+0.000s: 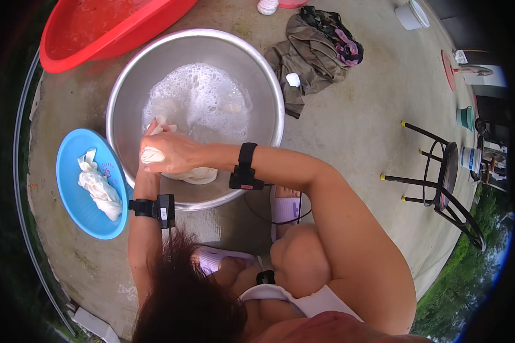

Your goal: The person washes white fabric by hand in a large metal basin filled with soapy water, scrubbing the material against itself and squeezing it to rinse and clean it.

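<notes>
Over the left part of a wide metal basin (257,64), my right hand (178,150) grips a bunched white cloth (152,155). Part of that cloth pokes out of the fist, and a looser fold (195,175) hangs below the wrist. My left hand (151,128) is at the same bunch, mostly hidden behind the right one; it appears to hold the cloth too. Sudsy water (206,94) lies in the basin, with foam on top and pale fabric partly showing through. Left of the basin, a blue plastic basin (75,201) holds a twisted white cloth (98,188).
A red plastic tub (107,47) stands beyond the basin at upper left. Dark clothes (313,60) lie on the concrete floor (347,128) at the right, with a small white object (292,79) on them. Farther right is a black metal chair (448,171) on its side in view.
</notes>
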Demonstrator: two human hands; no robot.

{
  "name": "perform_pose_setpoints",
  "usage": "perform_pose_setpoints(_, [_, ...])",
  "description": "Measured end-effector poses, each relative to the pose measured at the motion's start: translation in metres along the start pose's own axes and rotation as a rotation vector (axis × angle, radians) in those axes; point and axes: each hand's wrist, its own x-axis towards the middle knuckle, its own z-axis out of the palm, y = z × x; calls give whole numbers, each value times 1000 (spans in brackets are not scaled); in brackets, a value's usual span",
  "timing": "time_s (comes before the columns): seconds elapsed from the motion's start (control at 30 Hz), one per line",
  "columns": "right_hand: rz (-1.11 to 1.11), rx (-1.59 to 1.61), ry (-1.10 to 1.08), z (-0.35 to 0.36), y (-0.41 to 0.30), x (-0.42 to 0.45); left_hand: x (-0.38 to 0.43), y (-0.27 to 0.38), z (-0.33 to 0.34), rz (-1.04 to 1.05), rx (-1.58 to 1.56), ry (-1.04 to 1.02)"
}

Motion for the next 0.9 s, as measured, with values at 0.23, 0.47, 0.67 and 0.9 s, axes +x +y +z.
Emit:
perform_pose_setpoints(0.23, [415, -656, 73, -40, 49, 16, -22, -44, 77, 173, 142, 265])
perform_pose_setpoints(0.47, [769, -720, 316, -109, 110, -2, -56, -5, 91, 220, 453, 543])
perform_pose_setpoints(0.67, [730, 36, 123, -36, 95, -23, -45, -85, 60, -455, 111, 164])
perform_pose_setpoints(0.9, [239, 38, 264, 45, -26, -23, -27, -76, 27, -2, -203, -25])
